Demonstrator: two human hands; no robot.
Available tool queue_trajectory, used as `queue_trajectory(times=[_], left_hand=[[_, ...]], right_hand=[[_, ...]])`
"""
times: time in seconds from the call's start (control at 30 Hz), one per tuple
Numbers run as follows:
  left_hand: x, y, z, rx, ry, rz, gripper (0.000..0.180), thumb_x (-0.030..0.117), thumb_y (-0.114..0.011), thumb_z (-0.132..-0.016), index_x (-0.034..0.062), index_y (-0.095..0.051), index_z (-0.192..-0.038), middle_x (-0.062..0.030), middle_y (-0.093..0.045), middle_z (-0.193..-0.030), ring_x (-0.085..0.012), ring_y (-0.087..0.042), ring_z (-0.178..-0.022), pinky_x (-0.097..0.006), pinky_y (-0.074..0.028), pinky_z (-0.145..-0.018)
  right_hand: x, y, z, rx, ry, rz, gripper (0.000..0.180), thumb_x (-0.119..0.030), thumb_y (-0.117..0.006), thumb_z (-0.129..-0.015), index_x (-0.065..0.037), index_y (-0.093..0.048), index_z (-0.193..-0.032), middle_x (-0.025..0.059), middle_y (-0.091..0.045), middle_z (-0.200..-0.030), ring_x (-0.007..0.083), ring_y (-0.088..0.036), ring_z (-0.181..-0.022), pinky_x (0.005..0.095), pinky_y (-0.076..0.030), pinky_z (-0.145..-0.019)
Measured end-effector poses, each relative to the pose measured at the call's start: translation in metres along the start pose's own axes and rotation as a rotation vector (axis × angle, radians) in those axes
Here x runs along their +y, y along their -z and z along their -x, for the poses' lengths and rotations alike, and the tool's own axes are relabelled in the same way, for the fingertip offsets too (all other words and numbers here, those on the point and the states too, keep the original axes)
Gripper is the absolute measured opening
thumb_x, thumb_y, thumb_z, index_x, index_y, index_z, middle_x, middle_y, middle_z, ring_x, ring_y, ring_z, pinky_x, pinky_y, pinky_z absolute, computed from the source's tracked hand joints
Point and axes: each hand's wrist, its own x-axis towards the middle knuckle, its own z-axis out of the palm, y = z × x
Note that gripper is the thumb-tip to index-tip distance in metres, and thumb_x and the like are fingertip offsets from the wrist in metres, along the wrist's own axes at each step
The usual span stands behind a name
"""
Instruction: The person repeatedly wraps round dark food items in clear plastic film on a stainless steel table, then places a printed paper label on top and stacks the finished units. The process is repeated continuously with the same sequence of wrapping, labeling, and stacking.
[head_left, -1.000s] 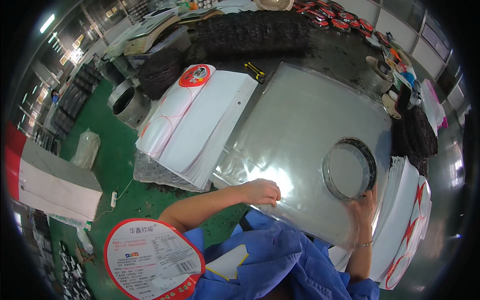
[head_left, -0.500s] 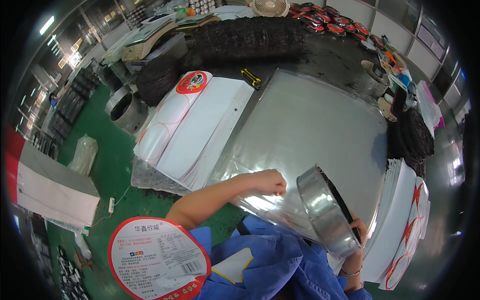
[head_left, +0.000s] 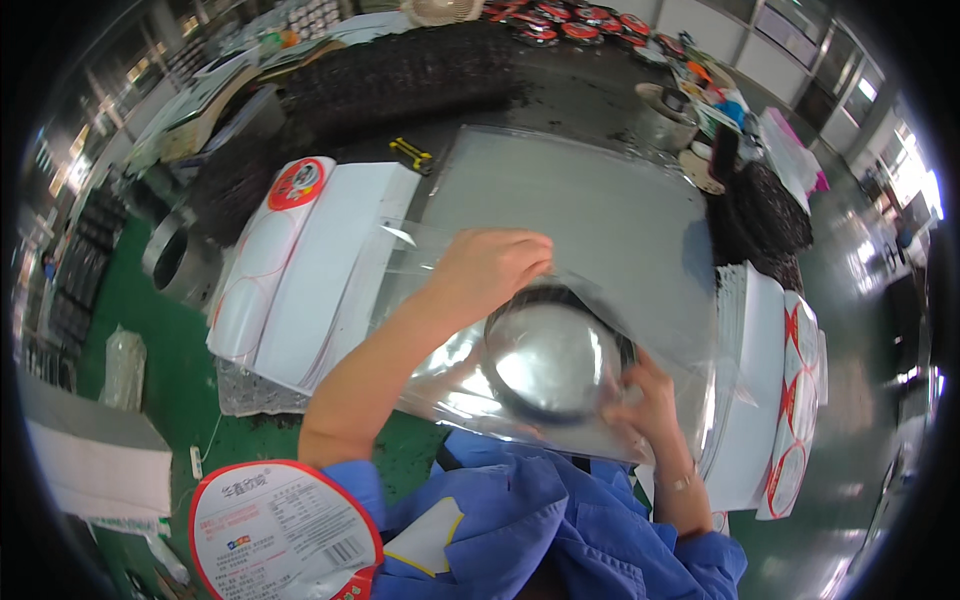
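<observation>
1. Since half a second ago, the left hand (head_left: pixel 490 268) has moved forward, away from the body, bringing up the near part of a clear film (head_left: pixel 440 388); the metal ring (head_left: pixel 545 412), tilted on its side then, now has its round opening facing up.
2. The left fingers are bent together, pinched on the film's edge, just beyond the ring.
3. The right hand (head_left: pixel 648 405) has its fingers clamped on the ring's right side; how firmly, I cannot tell.
4. The ring sits between the two sets of fingers, seen through the film.
5. Beyond the left fingers, a stack of clear sheets (head_left: pixel 580 195) lies flat on the table (head_left: pixel 575 105), as before.
6. Left of the left fingers is a white paper stack (head_left: pixel 350 240); a yellow cutter (head_left: pixel 410 154) lies farther off, beyond them.
7. Right of the right fingers stands another white stack (head_left: pixel 745 370), near them.
</observation>
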Motion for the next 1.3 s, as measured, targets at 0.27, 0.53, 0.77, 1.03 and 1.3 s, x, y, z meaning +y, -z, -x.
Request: queue_trajectory(times=[0.27,0.53,0.77,1.03,1.3], left_hand=[[-0.006,-0.021,0.091,-0.523,-0.142,0.05,0.016,0.017,-0.06,-0.075,0.0071,-0.062,-0.088,-0.0059,-0.062,-0.095,-0.0224,-0.058,-0.086,-0.034,-0.047,-0.074],[-0.001,-0.036,0.133,-1.294,0.057,0.232,0.022,0.019,-0.057,-0.079,0.0054,-0.057,-0.096,-0.0082,-0.058,-0.1,-0.0251,-0.057,-0.088,-0.034,-0.047,-0.077],[-0.025,-0.031,0.07,-1.023,0.469,0.633,0.027,0.019,-0.058,-0.081,0.0062,-0.058,-0.106,-0.0092,-0.061,-0.102,-0.0209,-0.06,-0.087,-0.029,-0.047,-0.077],[-0.079,-0.084,0.115,-0.343,0.727,0.637,0.014,0.001,-0.056,-0.078,0.0044,-0.064,-0.089,-0.0087,-0.065,-0.08,-0.015,-0.062,-0.068,-0.024,-0.049,-0.063],[-0.068,-0.085,0.105,-0.272,0.61,0.486,0.011,-0.002,-0.056,-0.075,0.0028,-0.062,-0.083,-0.0085,-0.064,-0.075,-0.0158,-0.061,-0.063,-0.024,-0.048,-0.057]], right_hand=[[-0.018,-0.036,-0.013,-0.312,0.111,0.418,0.05,-0.029,-0.065,-0.071,0.0,-0.048,-0.106,0.0265,-0.04,-0.123,0.0371,-0.048,-0.105,0.0398,-0.038,-0.091],[0.022,0.007,-0.014,-0.07,0.133,0.525,0.038,-0.018,-0.058,-0.076,-0.002,-0.052,-0.11,0.0181,-0.056,-0.103,0.0309,-0.054,-0.098,0.039,-0.043,-0.084],[0.15,0.197,-0.144,0.645,-0.095,0.627,0.018,-0.01,-0.047,-0.082,-0.002,-0.059,-0.094,0.0177,-0.059,-0.089,0.0343,-0.055,-0.082,0.0419,-0.043,-0.074],[0.224,0.237,-0.196,0.245,-0.504,0.85,0.045,-0.039,-0.067,-0.066,0.002,-0.062,-0.085,0.0218,-0.062,-0.084,0.0351,-0.059,-0.083,0.0405,-0.047,-0.075],[0.239,0.244,-0.2,0.266,-0.558,0.77,0.037,-0.032,-0.063,-0.069,0.002,-0.063,-0.085,0.0211,-0.062,-0.087,0.0354,-0.059,-0.084,0.0415,-0.046,-0.078]])
